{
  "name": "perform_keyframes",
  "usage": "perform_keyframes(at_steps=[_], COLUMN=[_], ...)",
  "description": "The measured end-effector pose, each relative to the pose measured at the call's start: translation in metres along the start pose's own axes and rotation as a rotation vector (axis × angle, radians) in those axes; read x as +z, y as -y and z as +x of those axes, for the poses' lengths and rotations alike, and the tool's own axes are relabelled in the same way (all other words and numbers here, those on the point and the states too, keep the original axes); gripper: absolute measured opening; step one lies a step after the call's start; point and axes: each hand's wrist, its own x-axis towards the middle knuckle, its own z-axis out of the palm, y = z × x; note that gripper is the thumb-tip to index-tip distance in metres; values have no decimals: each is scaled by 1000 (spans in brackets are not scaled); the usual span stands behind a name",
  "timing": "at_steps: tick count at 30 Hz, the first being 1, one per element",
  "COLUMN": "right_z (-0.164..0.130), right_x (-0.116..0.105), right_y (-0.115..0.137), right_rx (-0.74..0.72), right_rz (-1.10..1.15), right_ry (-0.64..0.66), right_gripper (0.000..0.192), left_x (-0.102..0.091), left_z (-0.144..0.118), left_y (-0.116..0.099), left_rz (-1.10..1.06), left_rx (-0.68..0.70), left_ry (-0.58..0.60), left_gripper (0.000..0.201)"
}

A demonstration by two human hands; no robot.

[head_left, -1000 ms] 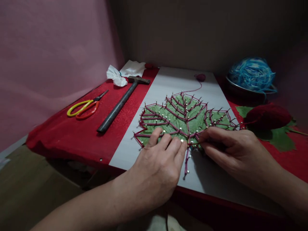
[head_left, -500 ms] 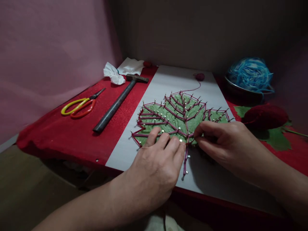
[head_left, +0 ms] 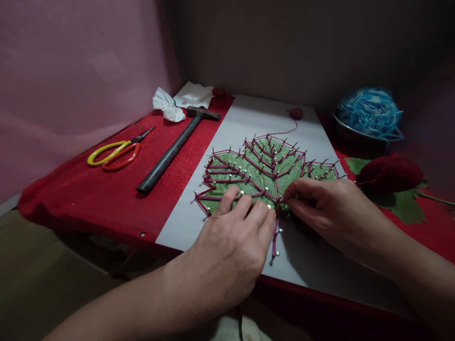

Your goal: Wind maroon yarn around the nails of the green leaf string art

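A green leaf [head_left: 261, 173] lies on a white board [head_left: 179, 227], ringed and crossed by nails with purple-red yarn wound along its edge and veins. Resting on the lower left of the leaf, my left hand [head_left: 238, 237] has its fingers bent but apart, among the nails. My right hand [head_left: 327, 203] pinches thumb and forefinger beside the central vein, near the leaf's base. A strand runs towards it from a dark red yarn ball [head_left: 391, 174] at the right; the fingertips mostly hide what they grip. Yarn-wrapped nails [head_left: 275, 241] trace the stem below.
On the red cloth [head_left: 88, 203] at left lie yellow-and-red-handled scissors [head_left: 119, 150], a hammer [head_left: 174, 151] and crumpled white tissue [head_left: 168, 105]. A small purple yarn ball [head_left: 296, 113] sits behind the leaf. Blue yarn [head_left: 369, 113] fills a bowl at right, near a loose green leaf [head_left: 408, 208].
My right hand's pinch has shifted slightly left, closer to the central vein. My left hand stays on the leaf. The whole view has moved a little.
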Motion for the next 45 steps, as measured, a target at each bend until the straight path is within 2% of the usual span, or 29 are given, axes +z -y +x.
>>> perform_keyframes(at_steps=[10,15,18,21,24,27,32,38,45], right_z=[-2,-4,-5,-5,-5,-3,1,4,2], right_x=[7,9,7,3,-2,-4,-2,1,4], right_y=[2,0,-3,-7,-10,-9,-3,4,4], right_rx=[-119,-66,-85,-104,-53,24,223,188,143], right_rz=[6,164,121,138,211,268,435,241,208], right_ry=[-104,-97,-118,-57,32,53,131,82,69], right_gripper=[15,14,16,18,20,21,19,17,20], left_x=[2,3,3,1,-2,-2,2,6,13], left_z=[-2,-1,-1,-1,0,1,0,-3,-3], left_y=[-1,-1,0,1,2,3,3,3,4], left_rz=[-24,-28,-31,-35,-40,-45,-86,-127,-115], left_rx=[-15,-13,-18,-24,-7,-3,-17,-18,-46], left_ry=[-21,-22,-26,-21,4,9,-14,-63,-116], left_gripper=[38,39,39,39,39,39,40,41,36])
